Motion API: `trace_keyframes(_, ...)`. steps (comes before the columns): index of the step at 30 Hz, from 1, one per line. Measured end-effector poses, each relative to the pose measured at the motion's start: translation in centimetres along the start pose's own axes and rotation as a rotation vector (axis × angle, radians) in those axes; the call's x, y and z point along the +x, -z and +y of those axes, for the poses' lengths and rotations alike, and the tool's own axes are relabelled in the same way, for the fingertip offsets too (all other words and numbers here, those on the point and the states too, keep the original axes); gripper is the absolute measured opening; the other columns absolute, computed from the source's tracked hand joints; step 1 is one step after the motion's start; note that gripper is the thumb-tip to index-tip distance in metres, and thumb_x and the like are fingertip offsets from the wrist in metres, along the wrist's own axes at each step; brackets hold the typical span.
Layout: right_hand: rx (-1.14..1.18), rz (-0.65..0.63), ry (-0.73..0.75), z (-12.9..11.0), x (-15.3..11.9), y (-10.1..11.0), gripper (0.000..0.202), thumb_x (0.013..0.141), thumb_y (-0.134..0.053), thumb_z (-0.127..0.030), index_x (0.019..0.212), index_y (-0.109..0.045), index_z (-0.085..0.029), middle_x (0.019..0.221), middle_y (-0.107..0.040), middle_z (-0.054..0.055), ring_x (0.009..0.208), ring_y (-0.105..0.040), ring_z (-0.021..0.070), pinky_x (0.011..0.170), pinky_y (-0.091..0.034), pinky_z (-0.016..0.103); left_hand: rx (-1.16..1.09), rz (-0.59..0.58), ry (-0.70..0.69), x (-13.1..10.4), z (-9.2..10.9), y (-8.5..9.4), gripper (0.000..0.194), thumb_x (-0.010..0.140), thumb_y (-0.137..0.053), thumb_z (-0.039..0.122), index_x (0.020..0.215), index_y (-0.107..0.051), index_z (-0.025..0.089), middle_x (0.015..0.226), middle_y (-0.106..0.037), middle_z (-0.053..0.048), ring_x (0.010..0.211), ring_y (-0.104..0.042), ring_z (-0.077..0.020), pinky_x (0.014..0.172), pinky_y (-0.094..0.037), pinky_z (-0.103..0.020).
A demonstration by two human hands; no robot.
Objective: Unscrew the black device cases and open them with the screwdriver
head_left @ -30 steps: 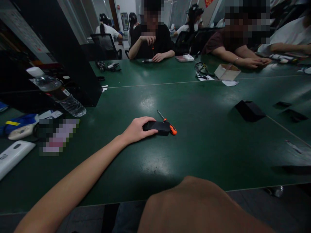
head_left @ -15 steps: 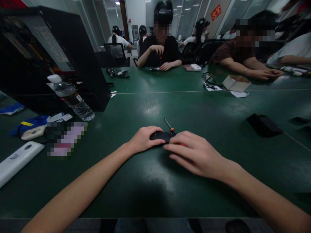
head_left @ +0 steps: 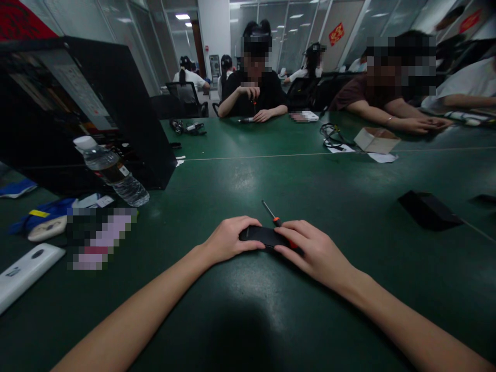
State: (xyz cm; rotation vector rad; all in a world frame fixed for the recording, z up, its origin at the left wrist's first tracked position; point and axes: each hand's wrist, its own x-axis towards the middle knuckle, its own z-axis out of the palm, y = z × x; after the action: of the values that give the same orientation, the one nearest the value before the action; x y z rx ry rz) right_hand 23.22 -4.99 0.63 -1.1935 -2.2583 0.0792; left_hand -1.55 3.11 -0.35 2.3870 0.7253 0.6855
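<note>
A black, rounded device shaped like a computer mouse (head_left: 265,236) lies lengthwise in front of me, with a red part at its right end. My left hand (head_left: 228,238) grips its left end, thumb along the near edge and fingers curled over the far side. At the right end, my right hand (head_left: 318,250) closes on it too, thumb on the near edge and fingers over the top and far side, partly hiding the red part. Just beyond my right fingers lies a screwdriver (head_left: 270,212) with an orange-and-black handle, its shaft pointing away to the left.
A tilted black computer case (head_left: 151,113) stands left, with a water bottle (head_left: 116,173) before it. A white device (head_left: 29,274) lies near left. A black box (head_left: 428,209) sits right. Across the green table (head_left: 232,191) are cables (head_left: 333,137), a small carton (head_left: 376,139) and seated people.
My right hand has come down from above the black device and closed on its right end. My left hand keeps its grip. The view has tilted slightly up.
</note>
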Motion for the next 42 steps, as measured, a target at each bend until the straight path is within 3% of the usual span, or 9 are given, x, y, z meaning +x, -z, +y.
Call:
trace_keyframes(10, 0.107, 0.032, -0.014, 0.6, 0.1, -0.1, 0.030, 0.094, -0.066, -0.039, 0.116, -0.068, -0.018, 0.112, -0.070, 0.013, 0.101, -0.069, 0.0234, 0.087, -0.061, 0.037, -0.017, 0.021, 0.017, 0.0, 0.1, -0.1, 0.050, 0.078, -0.082, 0.051, 0.114, -0.071, 0.017, 0.105, -0.077, -0.007, 0.094, -0.072, -0.0222, 0.087, -0.053, -0.031)
trace_keyframes(18, 0.180, 0.042, -0.059, 0.8, 0.2, -0.2, 0.027, 0.094, -0.065, -0.042, 0.110, -0.070, -0.020, 0.109, -0.071, 0.011, 0.099, -0.070, 0.0231, 0.085, -0.060, 0.037, -0.095, 0.010, 0.073, 0.1, 0.1, -0.1, 0.045, 0.082, -0.078, 0.052, 0.112, -0.072, 0.018, 0.103, -0.076, -0.005, 0.090, -0.070, -0.0197, 0.082, -0.052, -0.029)
trace_keyframes(24, 0.185, -0.061, -0.073, 0.8, 0.4, 0.0, 0.042, 0.088, -0.070, -0.052, 0.114, -0.071, -0.019, 0.107, -0.069, 0.012, 0.086, -0.070, 0.0220, 0.073, -0.061, 0.035, -0.069, -0.012, 0.056, -0.1, 0.3, -0.1, 0.048, 0.082, -0.078, 0.053, 0.113, -0.071, 0.018, 0.102, -0.076, -0.006, 0.090, -0.069, -0.0203, 0.081, -0.051, -0.030)
trace_keyframes(32, 0.177, -0.040, -0.115, 0.1, 0.6, 0.1, 0.030, 0.090, -0.069, -0.044, 0.104, -0.072, -0.018, 0.099, -0.067, 0.009, 0.080, -0.065, 0.0186, 0.068, -0.057, 0.032, -0.077, -0.002, 0.048, -0.1, 0.4, -0.2, 0.050, 0.077, -0.082, 0.052, 0.113, -0.072, 0.018, 0.104, -0.077, -0.006, 0.091, -0.070, -0.0211, 0.083, -0.053, -0.031)
trace_keyframes(42, 0.178, -0.014, -0.138, -0.4, 0.7, 0.2, 0.031, 0.089, -0.070, -0.046, 0.103, -0.070, -0.019, 0.102, -0.068, 0.010, 0.082, -0.066, 0.0195, 0.069, -0.058, 0.032, -0.054, -0.005, 0.007, -0.1, 0.1, -0.3, 0.052, 0.078, -0.081, 0.053, 0.115, -0.072, 0.018, 0.107, -0.076, -0.008, 0.096, -0.072, -0.0227, 0.087, -0.054, -0.031)
